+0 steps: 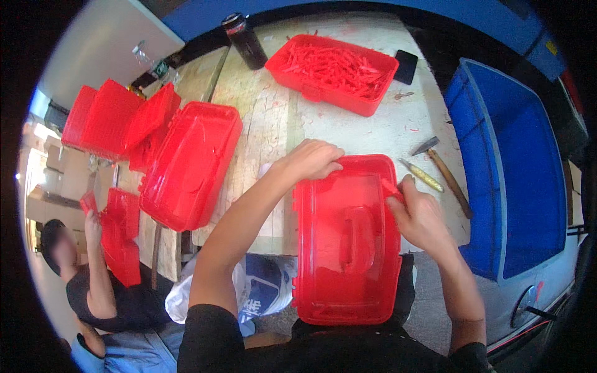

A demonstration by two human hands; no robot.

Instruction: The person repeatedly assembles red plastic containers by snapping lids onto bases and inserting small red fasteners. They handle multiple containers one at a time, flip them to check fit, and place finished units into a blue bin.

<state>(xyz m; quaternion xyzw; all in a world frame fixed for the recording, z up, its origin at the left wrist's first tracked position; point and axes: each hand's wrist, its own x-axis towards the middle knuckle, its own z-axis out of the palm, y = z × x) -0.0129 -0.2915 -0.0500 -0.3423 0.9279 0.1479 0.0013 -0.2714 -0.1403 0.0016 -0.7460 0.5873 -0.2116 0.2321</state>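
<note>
Head view: a shiny red case (323, 261) sits right between the two hands, its far part over the wooden table (264, 161) and its near part sticking out past the edge, close to the person's tummy. The left hand (311, 160) grips the case at its far left corner, with its fingers bent over the rim. The right hand (418, 211) is at the far part of the right side, where its thumb and finger pinch a small red piece (390, 188) against the rim. Both arms come up from the bottom with bent elbows, one on each side of the case. Farther back, a long red bin (333, 102) is full of thin red strips (329, 65). To the left, another red case (189, 168) leans beside a bunch of red boxes (112, 121). On the right stands a big blue crate (522, 143), next to a hammer (449, 179) on the table.
</note>
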